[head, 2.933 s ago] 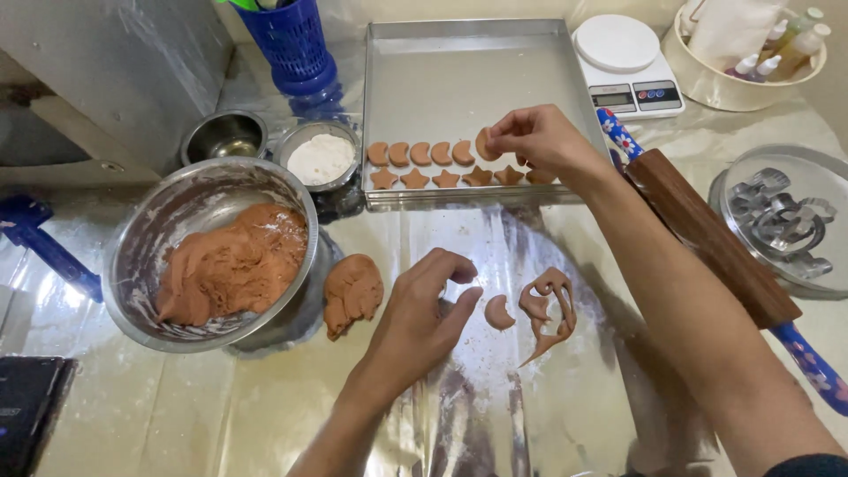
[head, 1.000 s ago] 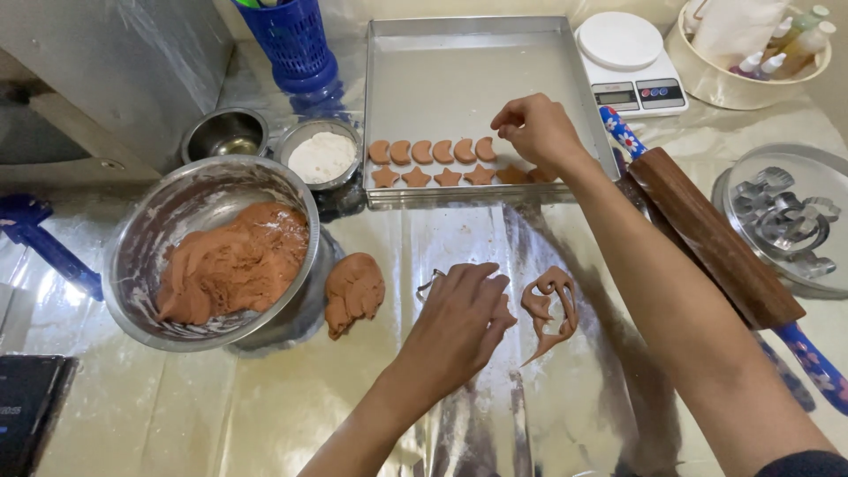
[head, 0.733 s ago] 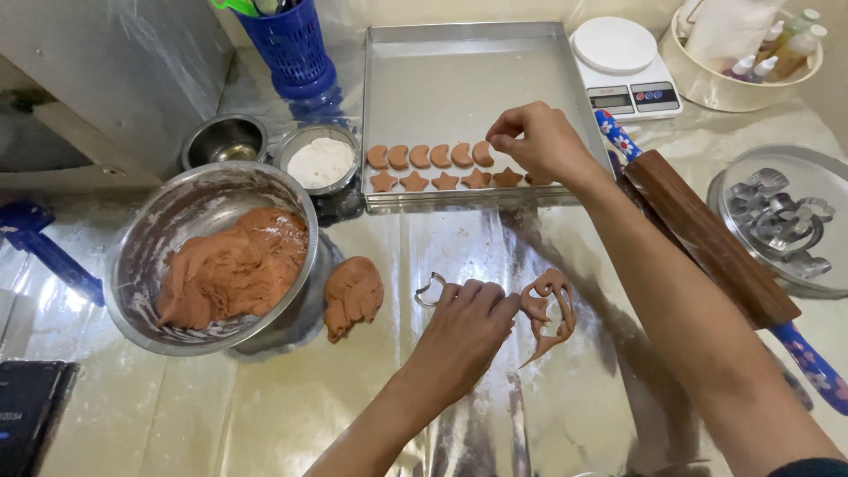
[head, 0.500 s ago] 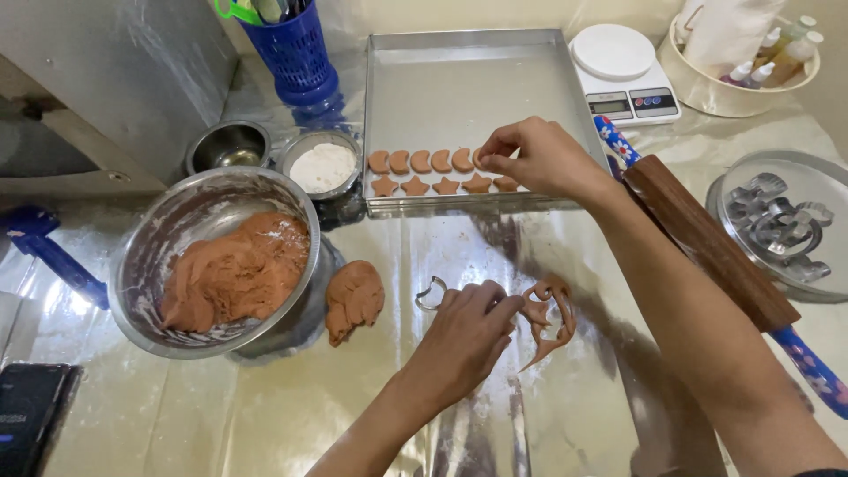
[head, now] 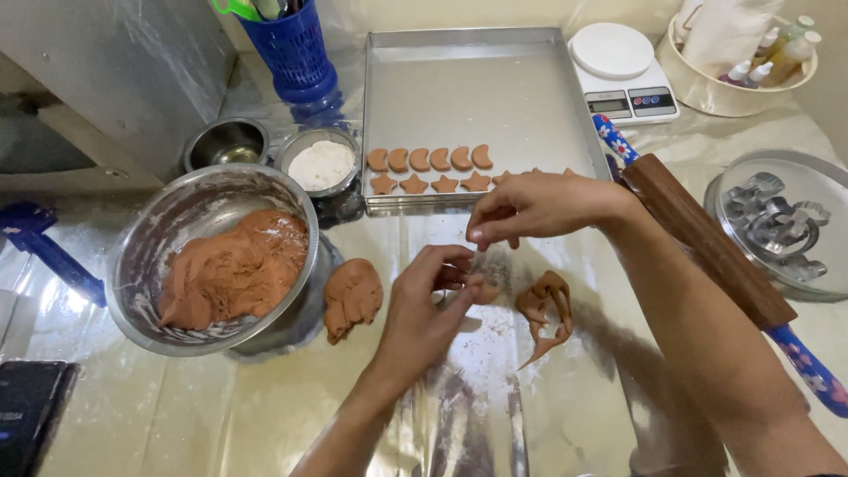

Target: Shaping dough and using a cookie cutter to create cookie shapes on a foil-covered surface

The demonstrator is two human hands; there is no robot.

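Note:
My left hand [head: 428, 305] is over the foil-covered table and pinches a small brown dough piece [head: 483, 290] between thumb and fingertips. My right hand [head: 534, 205] hovers just above it, fingertips drawn together and pointing down, with nothing visible in them. A thin scrap of cut-out dough [head: 546, 311] lies right of my left hand. The steel baking tray [head: 477, 88] behind holds a row of crescent cookies [head: 430, 159] and a row of star cookies [head: 430, 184] along its near edge.
A dough lump [head: 353, 296] lies beside a big steel bowl [head: 155, 238] of brown dough. Behind it are a flour bowl [head: 322, 163], a small steel bowl [head: 225, 141] and a blue basket [head: 296, 49]. At right are a rolling pin [head: 707, 238], a plate of metal cutters [head: 777, 221] and a kitchen scale [head: 623, 75].
My right hand has drawn back from the tray's cookie rows toward my left hand. My left hand has lifted from the foil near the dough scrap and now pinches a small dough piece.

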